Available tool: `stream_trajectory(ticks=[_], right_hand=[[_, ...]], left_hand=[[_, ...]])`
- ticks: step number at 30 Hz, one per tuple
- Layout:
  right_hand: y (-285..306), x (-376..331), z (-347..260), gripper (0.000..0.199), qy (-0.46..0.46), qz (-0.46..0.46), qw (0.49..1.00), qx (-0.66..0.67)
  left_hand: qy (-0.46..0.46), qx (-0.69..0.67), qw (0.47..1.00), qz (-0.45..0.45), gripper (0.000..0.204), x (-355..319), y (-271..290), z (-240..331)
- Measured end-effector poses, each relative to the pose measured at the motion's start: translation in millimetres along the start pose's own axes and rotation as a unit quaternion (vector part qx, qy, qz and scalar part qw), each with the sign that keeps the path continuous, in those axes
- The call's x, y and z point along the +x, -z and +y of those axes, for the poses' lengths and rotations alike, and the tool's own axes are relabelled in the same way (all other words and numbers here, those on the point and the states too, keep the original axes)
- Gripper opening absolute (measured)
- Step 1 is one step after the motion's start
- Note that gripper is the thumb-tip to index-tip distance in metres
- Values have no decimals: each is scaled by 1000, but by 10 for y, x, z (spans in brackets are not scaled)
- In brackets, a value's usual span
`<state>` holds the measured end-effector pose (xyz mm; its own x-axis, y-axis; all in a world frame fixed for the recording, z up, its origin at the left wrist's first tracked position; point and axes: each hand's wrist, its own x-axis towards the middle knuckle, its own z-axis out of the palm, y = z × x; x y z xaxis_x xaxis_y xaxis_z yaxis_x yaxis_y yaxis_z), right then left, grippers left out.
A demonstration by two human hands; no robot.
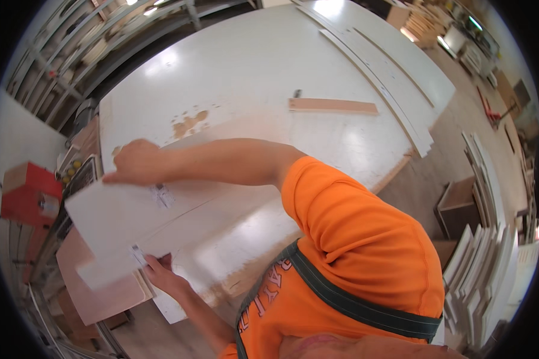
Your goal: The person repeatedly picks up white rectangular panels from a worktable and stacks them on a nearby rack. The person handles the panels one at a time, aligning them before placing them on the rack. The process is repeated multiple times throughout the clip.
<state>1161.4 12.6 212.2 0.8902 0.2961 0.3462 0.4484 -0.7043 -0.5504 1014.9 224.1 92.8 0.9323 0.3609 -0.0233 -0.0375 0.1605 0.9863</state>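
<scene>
My left hand (163, 276) is closed on the near edge of a narrow white panel (105, 268), with the thumb on top beside a printed label (137, 253). The panel's left end is blurred and reaches past the table. Against it lies a wider white panel (117, 215), which carries another label (163, 196). My right arm stretches across to the left above this wider panel. At its far left corner is my right hand (136, 163), smeared by motion with the fingers bent downward. Whether those fingers grip the panel edge cannot be made out.
The large white table (239, 66) bears a brown strip (334, 106), long white strips (377, 84) and a brown stain (189, 124). A brown board (96, 287) juts out at near left, by a red machine (31, 194). Panels (482, 275) stand stacked at right.
</scene>
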Motion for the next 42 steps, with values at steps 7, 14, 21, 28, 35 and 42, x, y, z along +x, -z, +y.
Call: stream_trajectory(ticks=[7, 14, 21, 28, 35, 42], right_hand=[[856, -1493, 1828, 70, -347, 112, 926, 102], [1352, -2382, 2715, 101, -304, 0, 935, -183], [2034, -4160, 3078, 99, -334, -199, 900, -195], [1992, -5254, 1466, 63, -458, -80, 875, -138], [812, -5877, -390, 37, -548, -31, 817, 176], [784, -6007, -1119, 27, -728, -118, 669, 92]], left_hand=[[49, 210, 936, -280, 32, 579, -1725, -274], [-109, 670, 635, -369, 41, 607, -2490, -723], [-418, 535, 611, -408, 65, -472, -2906, -1290], [-415, 548, 605, -401, 76, -841, -2908, -1568], [-420, 532, 588, -442, 79, -1369, -2738, -1530], [-452, 543, 563, -429, 78, -1456, -2745, -1534]])
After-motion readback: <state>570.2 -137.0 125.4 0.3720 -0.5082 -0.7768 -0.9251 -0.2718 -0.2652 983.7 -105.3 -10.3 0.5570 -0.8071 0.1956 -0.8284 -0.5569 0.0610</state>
